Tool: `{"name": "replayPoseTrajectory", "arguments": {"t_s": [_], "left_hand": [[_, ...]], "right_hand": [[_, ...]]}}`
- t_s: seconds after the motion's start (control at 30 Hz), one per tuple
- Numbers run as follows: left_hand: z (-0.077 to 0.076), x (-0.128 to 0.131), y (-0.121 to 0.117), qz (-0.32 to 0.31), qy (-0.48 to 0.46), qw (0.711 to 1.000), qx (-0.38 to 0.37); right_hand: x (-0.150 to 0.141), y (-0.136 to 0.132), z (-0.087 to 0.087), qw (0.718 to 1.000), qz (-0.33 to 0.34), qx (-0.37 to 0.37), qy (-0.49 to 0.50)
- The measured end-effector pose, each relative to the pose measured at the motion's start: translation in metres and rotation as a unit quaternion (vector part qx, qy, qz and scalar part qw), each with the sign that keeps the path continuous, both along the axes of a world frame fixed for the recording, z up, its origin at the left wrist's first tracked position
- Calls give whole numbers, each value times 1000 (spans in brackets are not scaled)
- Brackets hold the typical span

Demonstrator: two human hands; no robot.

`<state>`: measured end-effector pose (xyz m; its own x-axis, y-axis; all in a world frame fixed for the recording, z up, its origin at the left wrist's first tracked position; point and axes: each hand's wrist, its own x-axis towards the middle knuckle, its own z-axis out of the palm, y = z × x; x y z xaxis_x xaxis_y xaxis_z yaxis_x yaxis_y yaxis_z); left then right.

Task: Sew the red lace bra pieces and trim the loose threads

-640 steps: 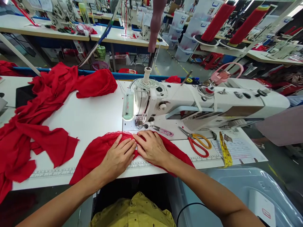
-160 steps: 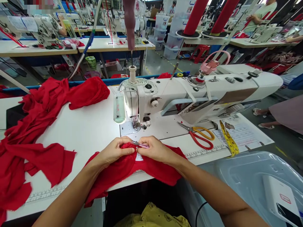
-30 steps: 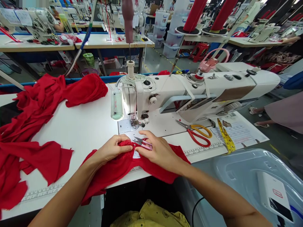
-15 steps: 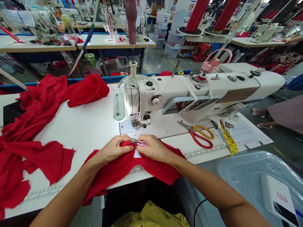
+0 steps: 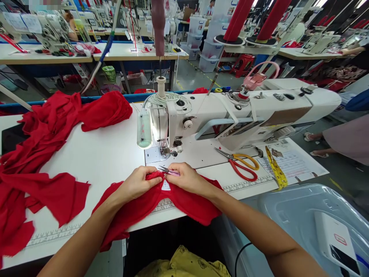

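A red bra point(image 5: 144, 206) lies across the front edge of the sewing table, its two cups joined at a narrow middle with a small white triangular gap or patch below. My left hand point(image 5: 142, 182) is closed on the bra's upper edge, thumb pressed to the fabric. Just beside it, my right hand point(image 5: 186, 177) pinches the bra near the middle and also holds small thread snips point(image 5: 172, 172) with pink handles. The blades point left, above the fabric and close to my left fingertips. Behind both hands stands the needle area of a white sewing machine point(image 5: 207, 115).
Red fabric pieces point(image 5: 54, 130) are heaped on the left. Scissors with red and yellow handles point(image 5: 242, 163), a yellow tape measure point(image 5: 276, 167) and a printed sheet point(image 5: 300, 161) lie at right. Below them, a clear plastic bin lid point(image 5: 288, 204) carries a white device point(image 5: 336, 238).
The snips' blades have moved up off the fabric and now show apart, where they lay between my hands before. Both hands keep their hold on the bra. The view has shifted slightly.
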<state>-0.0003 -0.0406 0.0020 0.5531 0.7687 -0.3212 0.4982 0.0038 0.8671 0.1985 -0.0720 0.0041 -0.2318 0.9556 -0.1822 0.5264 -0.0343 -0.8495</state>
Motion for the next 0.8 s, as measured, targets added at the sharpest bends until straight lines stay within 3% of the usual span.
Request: {"name": "replayPoseTrajectory", "arguments": {"t_s": [0.1,0.17,0.23,0.33,0.5,0.8], "left_hand": [[1,-1,0,-1,5,1000,-17],[2,-2,1,-5,7,999,-34],[2,-3,1,-9,5,999,-46],[1,-3,2,-11,8,999,-37],[1,-3,0,-6,-4,999,-47],[5,-2,-1,-8,-10,998,-59]], "right_hand": [[2,-11,9,998,-13,48,-29],[4,-25,16,987,-36,109,-111],[5,-40,19,958,-30,174,-225],[2,-54,15,906,33,236,-350],[-6,-51,6,867,77,257,-419],[-9,-46,9,863,99,234,-437]]}}
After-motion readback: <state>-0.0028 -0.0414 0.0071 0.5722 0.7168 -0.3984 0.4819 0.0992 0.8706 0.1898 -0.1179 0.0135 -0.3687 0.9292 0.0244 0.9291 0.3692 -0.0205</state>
